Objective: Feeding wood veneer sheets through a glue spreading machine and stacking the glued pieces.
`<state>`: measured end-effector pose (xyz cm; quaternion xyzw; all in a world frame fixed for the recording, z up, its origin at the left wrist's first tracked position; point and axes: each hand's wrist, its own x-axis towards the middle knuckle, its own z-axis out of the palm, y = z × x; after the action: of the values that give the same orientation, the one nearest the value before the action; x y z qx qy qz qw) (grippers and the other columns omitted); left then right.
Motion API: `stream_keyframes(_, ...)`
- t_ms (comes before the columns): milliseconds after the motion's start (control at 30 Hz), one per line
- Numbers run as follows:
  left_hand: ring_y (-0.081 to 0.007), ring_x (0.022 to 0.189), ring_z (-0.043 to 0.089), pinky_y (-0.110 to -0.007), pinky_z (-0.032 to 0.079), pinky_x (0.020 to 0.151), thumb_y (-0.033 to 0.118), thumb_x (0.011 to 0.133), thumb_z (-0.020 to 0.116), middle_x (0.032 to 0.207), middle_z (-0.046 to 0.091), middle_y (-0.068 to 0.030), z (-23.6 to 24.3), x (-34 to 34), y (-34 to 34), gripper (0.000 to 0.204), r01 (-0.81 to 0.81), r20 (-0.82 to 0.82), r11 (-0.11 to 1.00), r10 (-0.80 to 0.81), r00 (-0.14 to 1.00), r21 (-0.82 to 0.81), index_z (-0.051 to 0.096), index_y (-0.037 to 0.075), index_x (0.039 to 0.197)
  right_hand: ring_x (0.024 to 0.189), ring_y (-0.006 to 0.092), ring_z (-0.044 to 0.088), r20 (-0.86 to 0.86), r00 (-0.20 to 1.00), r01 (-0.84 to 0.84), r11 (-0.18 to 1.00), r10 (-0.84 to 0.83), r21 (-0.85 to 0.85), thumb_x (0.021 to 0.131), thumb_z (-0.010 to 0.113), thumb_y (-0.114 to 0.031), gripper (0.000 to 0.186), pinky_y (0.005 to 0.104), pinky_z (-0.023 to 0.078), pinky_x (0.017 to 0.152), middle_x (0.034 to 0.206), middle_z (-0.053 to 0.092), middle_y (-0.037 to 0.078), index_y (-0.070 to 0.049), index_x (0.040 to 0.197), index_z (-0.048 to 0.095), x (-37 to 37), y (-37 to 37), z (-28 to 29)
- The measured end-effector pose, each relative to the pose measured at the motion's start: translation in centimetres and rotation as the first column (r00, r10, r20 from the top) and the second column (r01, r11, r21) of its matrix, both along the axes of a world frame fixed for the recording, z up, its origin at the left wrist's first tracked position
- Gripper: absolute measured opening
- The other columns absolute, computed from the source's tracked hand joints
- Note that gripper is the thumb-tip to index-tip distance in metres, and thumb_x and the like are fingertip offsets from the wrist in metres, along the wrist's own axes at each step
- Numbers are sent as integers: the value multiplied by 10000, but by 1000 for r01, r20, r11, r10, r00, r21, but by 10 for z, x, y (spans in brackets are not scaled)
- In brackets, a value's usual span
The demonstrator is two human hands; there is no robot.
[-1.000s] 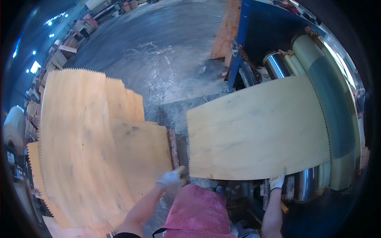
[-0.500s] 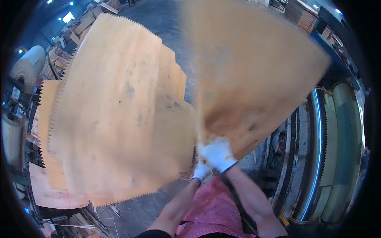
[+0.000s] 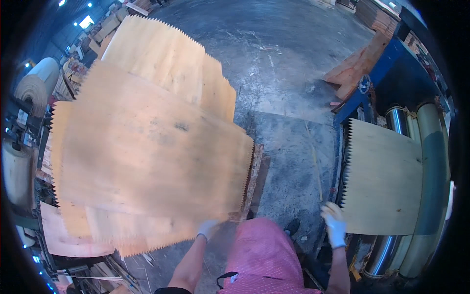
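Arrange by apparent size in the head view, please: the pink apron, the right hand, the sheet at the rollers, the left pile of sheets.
Largest to smallest:
1. Left pile of sheets
2. Sheet at the rollers
3. Pink apron
4. Right hand, in a white glove

We spot one gloved left hand [image 3: 209, 228] near seven o'clock, one gloved right hand [image 3: 335, 226] at four: that's two! We count one toothed sheet [image 3: 384, 181] at three, one handwheel [image 3: 364, 84] at two, one pink apron [image 3: 264, 259] at six!
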<state>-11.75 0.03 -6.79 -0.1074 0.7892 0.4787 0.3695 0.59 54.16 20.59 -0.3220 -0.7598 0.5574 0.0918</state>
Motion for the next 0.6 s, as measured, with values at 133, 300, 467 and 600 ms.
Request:
stream_keyframes(133, -267, 840, 678, -389, 540, 745, 345, 853, 629, 978, 689, -154, 83, -40, 117, 531, 33, -70, 996, -38, 997, -79, 517, 87, 1303, 1067, 219, 563, 65, 788, 548, 746, -612, 378, 927, 593, -135, 387, 342, 443, 954, 1194, 608, 118, 49, 1264, 552, 173, 114, -30)
stream_keyframes(300, -325, 1023, 652, -392, 504, 885, 459, 782, 666, 1118, 667, -201, 133, -67, 259, 882, 423, 2, 806, -464, 886, -414, 280, 104, 1491, 981, 267, 611, 67, 213, 895, 167, -975, -414, 938, 571, -264, 438, 401, 502, 840, 1237, 610, 147, -35, 1309, 532, 393, 269, -131)
stream_keyframes(467, -386, 1097, 615, -454, 478, 939, 490, 848, 558, 1206, 615, -253, 151, -42, 335, 713, 643, -3, 646, -706, 708, -412, 420, 75, 1410, 1214, 303, 474, 159, 267, 700, 78, -950, -710, 945, 501, -422, 573, 430, 389, 1011, 1393, 498, 147, -73, 1398, 459, 252, 209, -141)
stream_keyframes(600, -412, 1091, 601, -485, 465, 946, 471, 847, 536, 1213, 616, -230, 77, 11, 383, 640, 728, -143, 599, -795, 589, -333, 486, 109, 1372, 1293, 344, 449, 136, 465, 537, 156, -875, -829, 956, 461, -482, 595, 491, 367, 1079, 1410, 492, 147, -82, 1395, 467, 183, 121, -117)
